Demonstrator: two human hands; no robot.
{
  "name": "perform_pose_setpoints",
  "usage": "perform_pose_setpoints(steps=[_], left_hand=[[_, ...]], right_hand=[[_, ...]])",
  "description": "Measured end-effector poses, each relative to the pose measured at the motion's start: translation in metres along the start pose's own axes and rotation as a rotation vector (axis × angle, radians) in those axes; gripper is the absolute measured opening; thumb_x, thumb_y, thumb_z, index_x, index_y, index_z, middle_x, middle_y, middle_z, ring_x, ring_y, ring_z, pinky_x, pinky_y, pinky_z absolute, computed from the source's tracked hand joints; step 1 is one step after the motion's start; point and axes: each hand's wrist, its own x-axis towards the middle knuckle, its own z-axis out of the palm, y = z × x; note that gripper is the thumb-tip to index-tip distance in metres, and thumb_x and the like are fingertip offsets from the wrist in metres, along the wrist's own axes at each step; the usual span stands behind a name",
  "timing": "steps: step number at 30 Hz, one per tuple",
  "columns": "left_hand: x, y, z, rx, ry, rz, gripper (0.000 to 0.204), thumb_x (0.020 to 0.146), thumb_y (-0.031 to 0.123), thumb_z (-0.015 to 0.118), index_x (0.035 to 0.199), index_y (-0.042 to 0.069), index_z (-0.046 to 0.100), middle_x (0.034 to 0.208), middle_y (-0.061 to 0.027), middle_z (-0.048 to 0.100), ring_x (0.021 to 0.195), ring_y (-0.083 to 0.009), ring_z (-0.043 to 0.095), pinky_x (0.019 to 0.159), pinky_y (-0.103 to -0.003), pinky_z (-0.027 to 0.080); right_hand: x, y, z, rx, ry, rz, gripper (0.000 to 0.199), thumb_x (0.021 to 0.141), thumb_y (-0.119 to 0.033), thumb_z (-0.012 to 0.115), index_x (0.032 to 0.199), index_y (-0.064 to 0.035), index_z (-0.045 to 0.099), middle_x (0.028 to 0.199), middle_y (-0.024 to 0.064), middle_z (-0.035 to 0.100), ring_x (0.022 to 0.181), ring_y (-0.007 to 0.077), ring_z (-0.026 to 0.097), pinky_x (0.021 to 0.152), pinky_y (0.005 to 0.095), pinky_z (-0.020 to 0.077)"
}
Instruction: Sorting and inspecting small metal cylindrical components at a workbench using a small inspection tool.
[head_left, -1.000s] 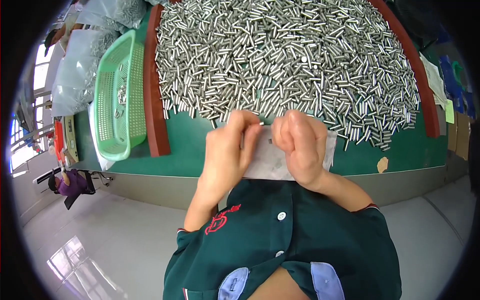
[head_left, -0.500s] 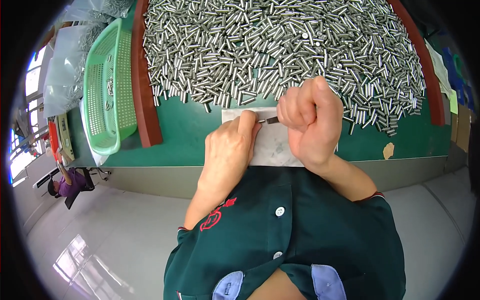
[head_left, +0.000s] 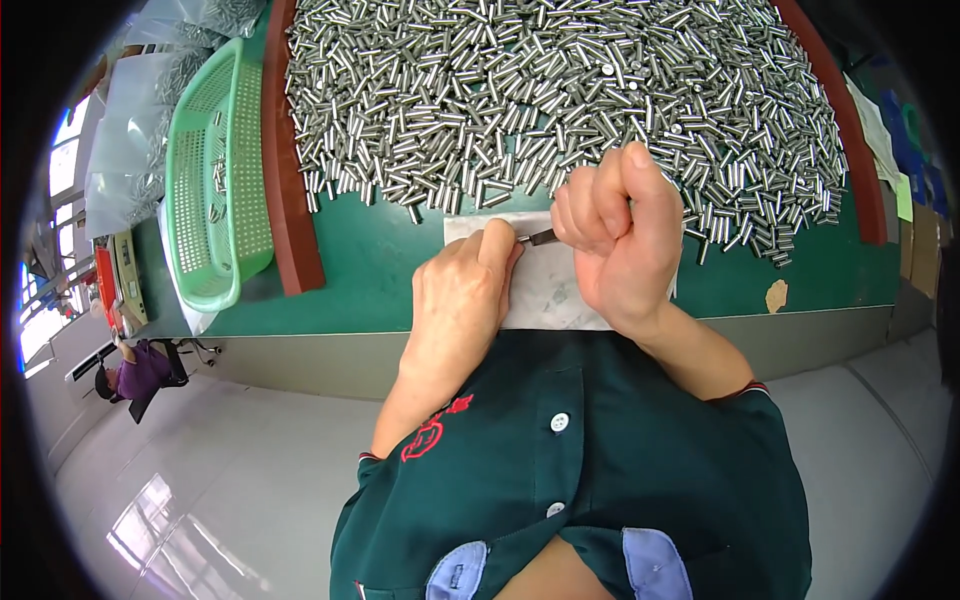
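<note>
My left hand (head_left: 458,285) is closed on a small metal pin (head_left: 523,239), and only the pin's end shows past the fingertips. In my right hand (head_left: 630,240), fingers curled in a fist, is a narrow dark flat-bladed tool (head_left: 543,237); the fist hides its handle. The blade's tip meets the pin's exposed end, or lies very close to it. Both hands are over a whitish, smudged sheet (head_left: 550,300) at the table's near edge. Beyond them spreads a thick layer of loose metal pins (head_left: 560,90).
Dark red rails (head_left: 290,230) flank the pins on the green table (head_left: 370,285). Left stands a green plastic basket (head_left: 240,200) with some pins inside, beside clear bags (head_left: 125,140) of parts. A tan scrap (head_left: 776,296) lies at right. Far left, a person in purple (head_left: 145,370) sits.
The dark tool in my right hand has moved slightly left, closing the small gap to the pin's end. My left hand has barely moved and keeps its hold.
</note>
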Motion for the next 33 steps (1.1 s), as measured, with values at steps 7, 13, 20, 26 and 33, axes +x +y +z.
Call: perform_pose_setpoints(steps=[7,13,20,26,33], left_hand=[[-0.001,0.0,0.001,-0.024,0.034,0.017,0.009,0.073,0.001,0.055,0.073,0.003,0.046,0.055,-0.0118,0.048,0.05,-0.0293,0.047,0.046,-0.036,0.037],[-0.001,0.0,0.003,-0.037,0.064,0.032,0.01,0.072,0.0,0.055,0.072,0.003,0.046,0.054,-0.0113,0.047,0.049,-0.0288,0.047,0.046,-0.035,0.036],[-0.001,-0.002,0.005,-0.073,0.085,0.039,0.011,0.069,-0.003,0.053,0.068,0.004,0.045,0.052,-0.0107,0.044,0.047,-0.0283,0.044,0.044,-0.036,0.035],[0.0,-0.005,0.005,-0.056,0.074,0.048,0.01,0.066,-0.004,0.052,0.068,0.003,0.044,0.053,-0.0109,0.044,0.047,-0.0289,0.045,0.045,-0.036,0.035],[-0.002,-0.006,0.003,-0.032,0.055,0.053,0.014,0.064,-0.004,0.052,0.076,0.004,0.048,0.055,-0.0111,0.047,0.05,-0.03,0.048,0.046,-0.036,0.037]], right_hand=[[0.0,0.001,0.001,-0.046,0.013,-0.004,0.041,0.09,-0.027,0.027,0.053,-0.0102,0.028,0.041,-0.0015,0.024,0.038,0.007,0.015,0.038,0.0235,0.0158],[-0.002,0.003,0.004,-0.129,0.008,-0.044,0.041,0.09,-0.026,0.027,0.053,-0.0099,0.028,0.042,-0.0012,0.024,0.038,0.0069,0.015,0.037,0.0235,0.0157],[-0.006,0.008,0.011,-0.206,0.003,-0.103,0.04,0.091,-0.026,0.027,0.054,-0.0093,0.028,0.043,-0.0015,0.023,0.039,0.0067,0.017,0.038,0.0228,0.0172],[-0.008,0.012,0.012,-0.277,-0.031,-0.163,0.038,0.09,-0.021,0.031,0.055,-0.0085,0.028,0.047,-0.0016,0.026,0.041,0.007,0.021,0.04,0.0232,0.0191],[-0.009,0.011,0.016,-0.322,-0.048,-0.161,0.036,0.09,-0.018,0.03,0.055,-0.0075,0.029,0.049,-0.0019,0.026,0.043,0.0067,0.023,0.041,0.023,0.0208]])
